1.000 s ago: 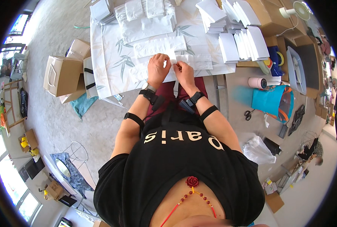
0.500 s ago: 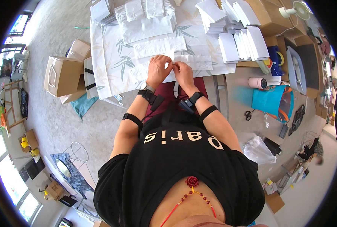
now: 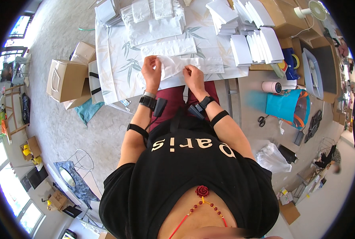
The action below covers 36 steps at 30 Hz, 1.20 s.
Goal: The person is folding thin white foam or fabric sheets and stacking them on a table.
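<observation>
Left hand point(image 3: 151, 73) pinched the left end of a thin white sheet point(image 3: 170, 67) near the table's point(image 3: 113, 75) near edge; right hand point(image 3: 194, 81) curled beside it, grip unclear. White packet point(image 3: 169, 47) lay just beyond; white stacks point(image 3: 267, 46) crowded the right edge; cardboard box point(image 3: 68, 81) stood off the left.

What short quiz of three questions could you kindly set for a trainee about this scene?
1. Multiple choice: what is the person's left hand pinching?
A) a pair of scissors
B) a thin white sheet
C) a roll of tape

2. True or false: the fan is farther right in the picture than the white stacks.

3. Fill in the missing word: the large bag lying just below the pink cylinder in the picture is mainly ____ in colour.

Key: 1. B; 2. True; 3. turquoise.
</observation>
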Available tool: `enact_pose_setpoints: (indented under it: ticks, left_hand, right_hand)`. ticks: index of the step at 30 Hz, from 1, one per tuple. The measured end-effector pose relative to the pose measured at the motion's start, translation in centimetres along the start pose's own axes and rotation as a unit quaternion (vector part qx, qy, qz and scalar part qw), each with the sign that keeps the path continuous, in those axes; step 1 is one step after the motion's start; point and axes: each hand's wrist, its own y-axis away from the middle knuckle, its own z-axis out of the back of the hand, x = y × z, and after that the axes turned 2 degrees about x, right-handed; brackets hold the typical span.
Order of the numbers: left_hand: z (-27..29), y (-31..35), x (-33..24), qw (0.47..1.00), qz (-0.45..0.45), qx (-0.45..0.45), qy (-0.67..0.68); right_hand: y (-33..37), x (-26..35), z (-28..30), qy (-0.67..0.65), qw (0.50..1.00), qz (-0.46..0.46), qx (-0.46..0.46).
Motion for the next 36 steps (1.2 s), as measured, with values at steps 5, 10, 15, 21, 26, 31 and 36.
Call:
enact_pose_setpoints:
  ticks: [5, 10, 15, 21, 26, 31, 36]
  left_hand:
    - [4.7, 1.6, 3.8, 0.975, 0.058, -0.124, 0.175]
    - [8.1, 4.3, 4.0, 0.936, 0.109, -0.208, 0.263]
    - [9.3, 5.2, 3.3, 0.960, 0.187, -0.198, 0.070]
    - [7.3, 5.6, 1.7, 0.936, -0.010, -0.052, -0.347]
    - [7.1, 4.9, 2.1, 0.955, -0.013, -0.042, -0.293]
    - [7.3, 4.3, 2.5, 0.965, -0.010, -0.032, -0.259]
    - [6.8, 3.9, 1.1, 0.961, -0.012, -0.034, -0.275]
  right_hand:
    - [0.0, 0.1, -0.1, -0.020, 0.998, -0.056, 0.005]
    - [-0.2, -1.8, -0.3, -0.040, 0.996, -0.078, 0.005]
    - [-0.1, -1.8, -0.6, -0.068, 0.991, -0.112, 0.019]
    - [0.1, -2.1, -0.7, -0.038, 0.994, -0.100, 0.023]
    - [0.2, -1.2, -0.3, -0.069, 0.991, -0.110, 0.026]
    - [0.4, -1.1, 0.5, -0.048, 0.991, -0.119, 0.038]
    - [0.7, -1.7, 0.9, -0.080, 0.988, -0.133, 0.021]
